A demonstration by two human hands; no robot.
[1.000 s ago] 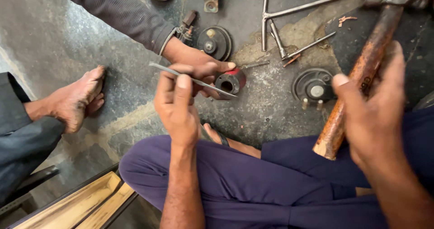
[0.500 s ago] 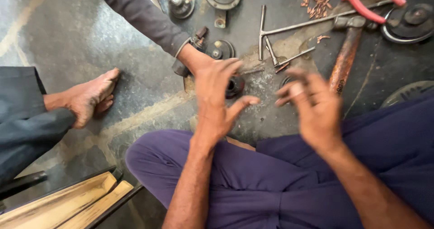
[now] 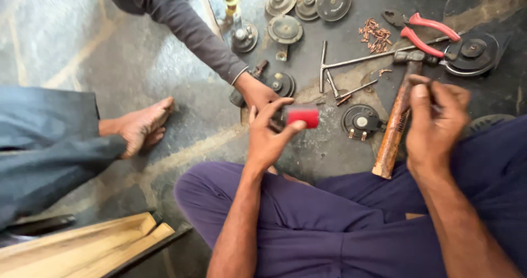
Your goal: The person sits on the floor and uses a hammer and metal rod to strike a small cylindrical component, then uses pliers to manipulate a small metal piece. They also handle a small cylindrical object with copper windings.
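Nearest to you are your own crossed legs in purple trousers (image 3: pixel 329 228), with the floor work laid out just beyond the knees. Your left hand (image 3: pixel 269 138) is raised over that spot, thumb and fingers pinched on a small red cylinder (image 3: pixel 302 116) — held by its end, it seems, so the rest of it stays clear to view. Your right hand (image 3: pixel 436 119) is lifted at the same height, fingers curled in toward the thumb; whether something small sits inside that pinch I cannot tell.

Under your right hand a wooden-handled hammer (image 3: pixel 396 124) lies on the floor, handle toward your knee where you could pick it up without reaching. Beside it rests a round black disc part (image 3: pixel 360 122).

Just behind the cylinder another person's hand (image 3: pixel 255 93), in a grey sleeve, presses down on a dark part, likely steadying it. Their bare foot (image 3: pixel 144 125) is planted to the left.

Farther out — red-handled pliers (image 3: pixel 422 32), a T-shaped metal wrench (image 3: pixel 351 64), a scatter of copper bits (image 3: pixel 375 35) and more round discs (image 3: pixel 307 3).
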